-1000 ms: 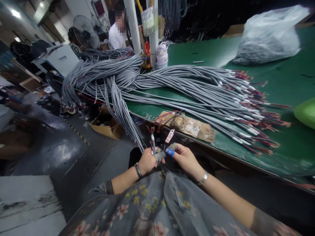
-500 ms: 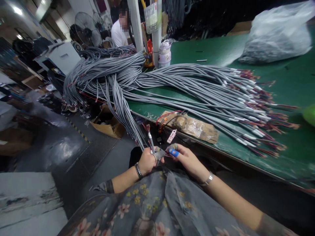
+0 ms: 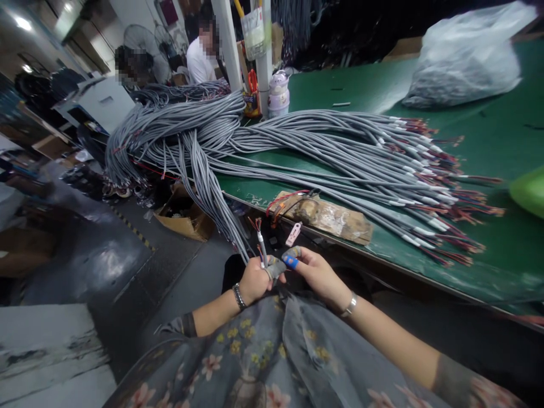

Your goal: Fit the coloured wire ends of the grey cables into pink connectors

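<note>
My left hand [image 3: 257,279] is closed around a grey cable [image 3: 262,245], whose stripped end with thin coloured wires points up above the fist. Grey tape wraps some of its fingers. Just to the right, my right hand [image 3: 308,269] pinches with taped thumb and forefinger, blue on the thumb, right against the left fingertips. Thin wires lay between the fingers a moment ago; now the fingertips hide what they grip. From the table edge a bundle of grey cables [image 3: 212,192] hangs down beside my left hand.
Many grey cables [image 3: 323,144] with white-sleeved, stripped ends lie on the green table [image 3: 501,272]. A wooden board [image 3: 335,218] with a pink tag [image 3: 293,234] sits at its edge. Behind are a plastic bag [image 3: 463,62], a lilac container [image 3: 279,93] and a person [image 3: 200,56]. A cardboard box [image 3: 182,215] stands below.
My right hand has moved left, close against the left fingers, and the wires between them are now covered. The left hand keeps its hold on the cable. The view has shifted slightly.
</note>
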`<state>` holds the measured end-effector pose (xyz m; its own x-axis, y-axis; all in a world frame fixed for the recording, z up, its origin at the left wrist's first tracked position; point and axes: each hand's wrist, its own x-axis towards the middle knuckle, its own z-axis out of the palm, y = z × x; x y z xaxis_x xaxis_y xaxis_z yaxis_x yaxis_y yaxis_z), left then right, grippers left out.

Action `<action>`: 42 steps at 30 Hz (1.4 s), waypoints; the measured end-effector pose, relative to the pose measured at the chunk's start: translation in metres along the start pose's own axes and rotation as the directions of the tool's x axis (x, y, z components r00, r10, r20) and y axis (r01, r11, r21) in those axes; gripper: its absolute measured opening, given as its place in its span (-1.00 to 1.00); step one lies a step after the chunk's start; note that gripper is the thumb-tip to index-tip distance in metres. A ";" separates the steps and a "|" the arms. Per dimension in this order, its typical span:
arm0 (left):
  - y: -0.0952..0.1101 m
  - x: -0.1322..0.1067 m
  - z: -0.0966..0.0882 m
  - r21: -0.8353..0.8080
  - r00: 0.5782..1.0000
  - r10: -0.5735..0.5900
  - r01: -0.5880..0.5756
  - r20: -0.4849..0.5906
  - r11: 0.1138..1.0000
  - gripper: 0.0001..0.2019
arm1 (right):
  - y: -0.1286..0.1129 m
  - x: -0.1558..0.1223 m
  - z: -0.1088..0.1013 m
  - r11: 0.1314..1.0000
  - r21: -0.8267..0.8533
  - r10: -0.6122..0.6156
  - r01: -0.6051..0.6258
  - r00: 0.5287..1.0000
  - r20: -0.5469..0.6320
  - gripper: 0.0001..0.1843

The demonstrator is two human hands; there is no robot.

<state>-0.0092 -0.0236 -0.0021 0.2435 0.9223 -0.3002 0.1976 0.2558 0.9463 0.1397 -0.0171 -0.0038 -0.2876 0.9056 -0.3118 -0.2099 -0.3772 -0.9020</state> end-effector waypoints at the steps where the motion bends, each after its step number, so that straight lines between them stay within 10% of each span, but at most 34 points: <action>1: 0.000 0.000 0.000 0.001 1.000 0.007 -0.007 -0.007 1.000 -0.47 | 0.001 0.000 0.001 1.000 0.025 0.015 -0.015 1.000 -0.016 -0.55; 8: 0.000 -0.001 -0.002 0.004 1.000 0.006 -0.006 0.001 1.000 -0.50 | 0.004 0.006 -0.005 0.988 0.153 0.047 -0.021 0.985 -0.167 -0.58; 15: 0.000 0.001 0.000 -0.034 0.996 0.027 -0.030 -0.081 0.999 -0.50 | -0.004 0.000 -0.011 0.988 0.102 0.113 -0.114 0.993 0.022 -0.55; 28: -0.006 0.002 -0.002 -0.035 0.997 0.045 -0.047 -0.059 0.998 -0.55 | 0.000 0.003 -0.003 0.997 -0.064 -0.037 0.034 0.998 -0.049 -0.66; 42: 0.010 0.001 -0.002 -0.312 0.988 -0.032 -0.017 -0.152 0.950 -0.57 | 0.006 0.020 -0.015 0.909 0.402 0.131 -0.112 0.991 -0.021 -0.53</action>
<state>-0.0093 -0.0196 0.0071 0.0903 0.9468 -0.3090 -0.1130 0.3180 0.9413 0.1472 0.0020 -0.0198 -0.2932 0.8522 -0.4334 -0.5347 -0.5220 -0.6646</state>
